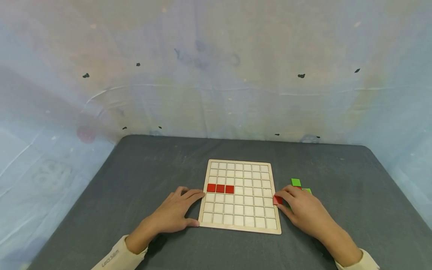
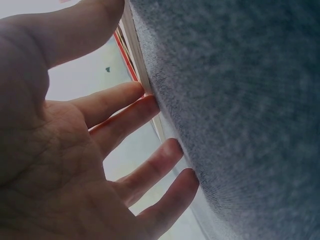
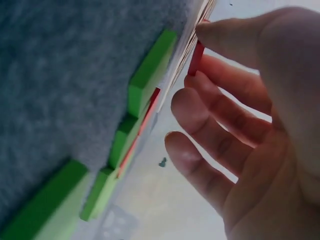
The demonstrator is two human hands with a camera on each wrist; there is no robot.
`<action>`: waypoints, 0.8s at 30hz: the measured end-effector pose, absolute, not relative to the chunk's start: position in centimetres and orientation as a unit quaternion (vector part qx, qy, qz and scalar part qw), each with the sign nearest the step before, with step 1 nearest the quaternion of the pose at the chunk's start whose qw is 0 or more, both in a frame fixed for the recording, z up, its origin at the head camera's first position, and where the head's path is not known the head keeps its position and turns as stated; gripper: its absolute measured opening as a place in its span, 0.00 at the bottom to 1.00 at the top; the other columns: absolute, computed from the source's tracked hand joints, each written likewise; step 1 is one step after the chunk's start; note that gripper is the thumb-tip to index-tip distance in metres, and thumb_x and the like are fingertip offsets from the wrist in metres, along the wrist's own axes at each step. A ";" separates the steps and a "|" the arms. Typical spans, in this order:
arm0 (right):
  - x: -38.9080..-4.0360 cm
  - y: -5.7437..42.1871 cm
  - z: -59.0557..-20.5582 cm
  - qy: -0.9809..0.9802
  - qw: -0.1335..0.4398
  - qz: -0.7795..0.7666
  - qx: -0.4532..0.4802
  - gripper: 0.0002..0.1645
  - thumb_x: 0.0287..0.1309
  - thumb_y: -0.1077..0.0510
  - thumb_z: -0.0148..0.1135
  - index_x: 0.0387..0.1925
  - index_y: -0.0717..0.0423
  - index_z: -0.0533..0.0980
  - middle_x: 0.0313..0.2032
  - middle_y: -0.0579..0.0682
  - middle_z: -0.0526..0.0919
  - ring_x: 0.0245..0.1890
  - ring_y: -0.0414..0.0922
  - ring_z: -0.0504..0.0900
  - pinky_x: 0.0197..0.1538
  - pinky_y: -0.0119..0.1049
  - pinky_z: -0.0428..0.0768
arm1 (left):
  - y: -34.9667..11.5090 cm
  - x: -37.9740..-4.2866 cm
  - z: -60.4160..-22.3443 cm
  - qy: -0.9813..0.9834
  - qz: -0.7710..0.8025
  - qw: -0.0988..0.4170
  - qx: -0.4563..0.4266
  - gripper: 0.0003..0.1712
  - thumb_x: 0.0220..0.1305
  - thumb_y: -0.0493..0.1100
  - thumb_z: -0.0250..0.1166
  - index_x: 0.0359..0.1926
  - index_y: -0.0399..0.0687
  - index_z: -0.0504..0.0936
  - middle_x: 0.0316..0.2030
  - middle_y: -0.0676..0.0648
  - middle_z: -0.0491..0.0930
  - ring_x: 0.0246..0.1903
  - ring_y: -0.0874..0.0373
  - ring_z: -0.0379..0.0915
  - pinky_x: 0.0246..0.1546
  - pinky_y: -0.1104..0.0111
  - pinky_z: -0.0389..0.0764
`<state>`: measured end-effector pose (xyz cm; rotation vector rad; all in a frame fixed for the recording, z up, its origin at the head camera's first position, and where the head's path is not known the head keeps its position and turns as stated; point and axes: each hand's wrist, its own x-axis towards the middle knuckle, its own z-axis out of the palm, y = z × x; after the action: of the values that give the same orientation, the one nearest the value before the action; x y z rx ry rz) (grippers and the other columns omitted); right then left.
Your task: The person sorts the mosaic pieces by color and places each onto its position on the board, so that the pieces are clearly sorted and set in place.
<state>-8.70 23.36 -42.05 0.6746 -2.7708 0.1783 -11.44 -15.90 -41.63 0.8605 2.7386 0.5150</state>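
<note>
A square wooden board [image 1: 239, 228] with a grid of shallow cells lies on the table. Three red tiles [image 1: 220, 188] sit side by side in one of its rows, starting at the left edge. My left hand [image 1: 173, 212] rests at the board's left side, thumb by the near corner and fingertips at the edge; its fingers are spread in the left wrist view. Between thumb and fingers, my right hand [image 1: 305, 210] pinches a red square tile [image 3: 196, 59] at the board's right edge. The tile looks tilted in the right wrist view.
Right of the board, partly hidden by my right hand, lie several green tiles [image 3: 152, 70] and a red tile [image 3: 138, 132]. Everything stands on a dark grey table [image 1: 162, 165], with a pale patterned sheet [image 1: 216, 75] behind it.
</note>
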 end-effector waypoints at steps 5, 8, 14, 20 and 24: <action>-8.6 22.8 -42.0 -0.960 0.155 0.061 0.226 0.19 0.53 0.47 0.75 0.45 0.49 0.84 0.40 0.44 0.82 0.34 0.41 0.80 0.38 0.40 0.79 | -16.0 -11.4 -41.6 0.933 0.175 0.114 0.294 0.46 0.56 0.58 0.74 0.73 0.58 0.66 0.71 0.54 0.65 0.67 0.44 0.60 0.61 0.41 0.66; -8.5 22.5 -42.0 -0.964 0.144 0.066 0.212 0.19 0.54 0.46 0.74 0.46 0.48 0.84 0.41 0.44 0.82 0.34 0.41 0.80 0.39 0.41 0.80 | -16.0 -11.4 -41.6 0.932 0.177 0.115 0.294 0.46 0.56 0.58 0.74 0.73 0.58 0.66 0.71 0.53 0.65 0.67 0.44 0.60 0.60 0.40 0.66; -8.5 21.7 -42.0 -0.961 0.148 0.069 0.225 0.17 0.53 0.49 0.75 0.44 0.48 0.83 0.40 0.43 0.82 0.31 0.39 0.78 0.37 0.38 0.79 | -16.1 -11.3 -41.7 0.932 0.181 0.114 0.293 0.46 0.56 0.57 0.74 0.73 0.57 0.66 0.71 0.53 0.65 0.66 0.44 0.60 0.60 0.40 0.65; -8.6 21.2 -42.1 -0.958 0.157 0.068 0.231 0.15 0.54 0.51 0.75 0.44 0.47 0.84 0.40 0.43 0.82 0.32 0.38 0.79 0.36 0.36 0.78 | -16.0 -11.3 -41.6 0.927 0.194 0.118 0.298 0.45 0.56 0.55 0.74 0.73 0.55 0.66 0.71 0.51 0.65 0.66 0.43 0.60 0.59 0.39 0.65; -8.7 21.1 -42.0 -0.955 0.161 0.062 0.240 0.15 0.54 0.51 0.75 0.43 0.48 0.84 0.41 0.44 0.83 0.33 0.39 0.79 0.38 0.37 0.78 | -16.0 -11.4 -41.3 0.925 0.205 0.123 0.296 0.45 0.55 0.55 0.75 0.72 0.55 0.68 0.71 0.52 0.66 0.65 0.43 0.60 0.58 0.39 0.66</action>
<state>-8.68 21.06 -42.04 0.6855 -2.7269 0.1774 -11.41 -16.00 -41.34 0.8642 2.6973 0.5993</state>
